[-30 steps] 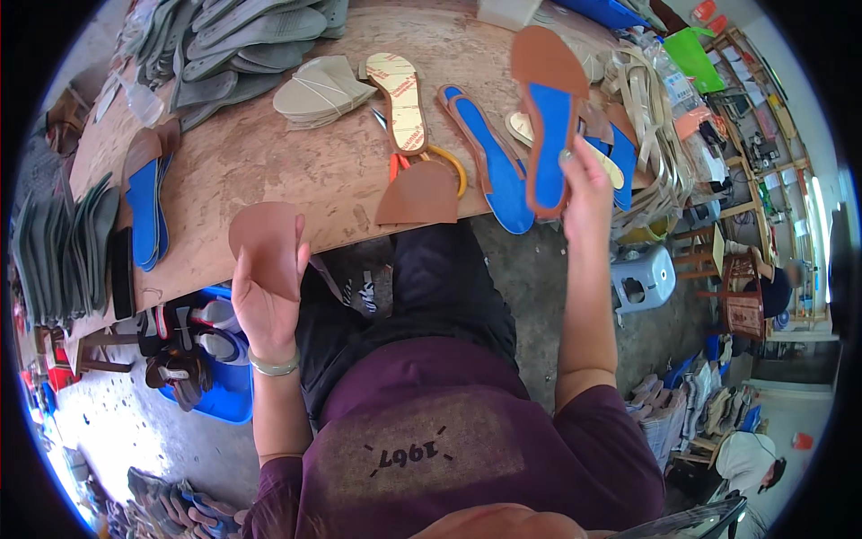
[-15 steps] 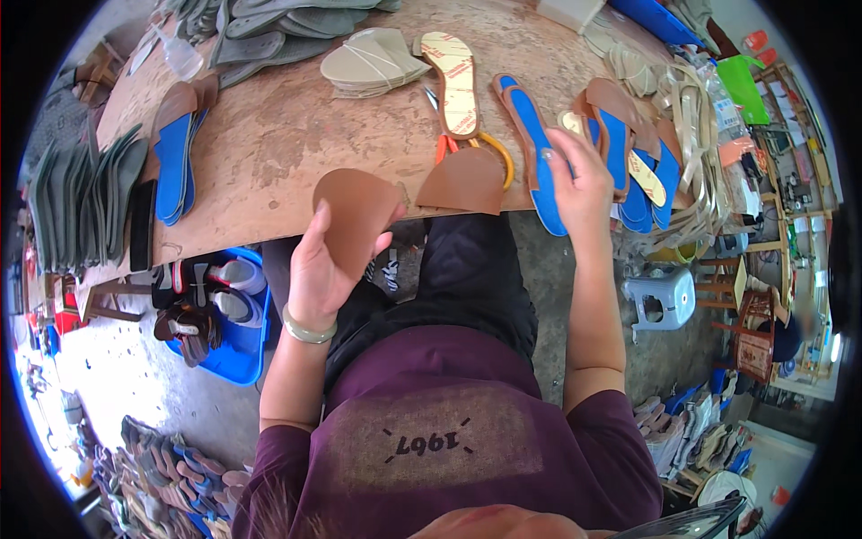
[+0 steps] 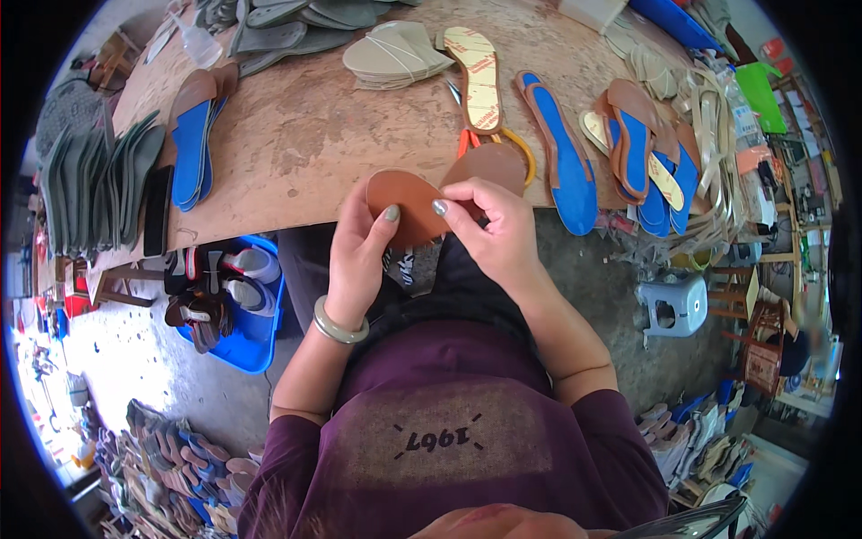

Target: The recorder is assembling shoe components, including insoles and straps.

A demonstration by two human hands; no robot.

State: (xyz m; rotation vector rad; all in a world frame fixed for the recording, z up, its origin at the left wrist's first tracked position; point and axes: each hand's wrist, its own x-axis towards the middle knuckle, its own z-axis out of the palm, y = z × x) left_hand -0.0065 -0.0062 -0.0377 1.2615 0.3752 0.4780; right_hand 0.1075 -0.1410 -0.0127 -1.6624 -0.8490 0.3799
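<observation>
A rounded brown leather piece [image 3: 402,199] is held up at the table's front edge. My left hand [image 3: 353,242] grips its left side, thumb on the face and fingers behind. At its right edge, my right hand [image 3: 492,230] pinches the rim between thumb and fingertips. Just behind my right hand lies a second brown leather piece [image 3: 485,164] on the table, partly covered by that hand. Orange-handled pliers [image 3: 465,141] stick out beyond it, beneath an insole with a cream, red-printed face [image 3: 473,67]. To the right lies a blue-and-brown insole [image 3: 560,148].
Grey soles [image 3: 90,193] stand in a row at the table's left, near blue insoles [image 3: 190,148]. Tied beige pieces [image 3: 395,56] lie at the back. More blue insoles [image 3: 633,153] and pale straps [image 3: 714,148] crowd the right. A blue bin [image 3: 256,340] and grey stool [image 3: 673,305] stand on the floor.
My right hand has left the blue-and-brown insole and come left to the leather piece. My left hand has moved slightly right and turned the piece. The insole now lies alone.
</observation>
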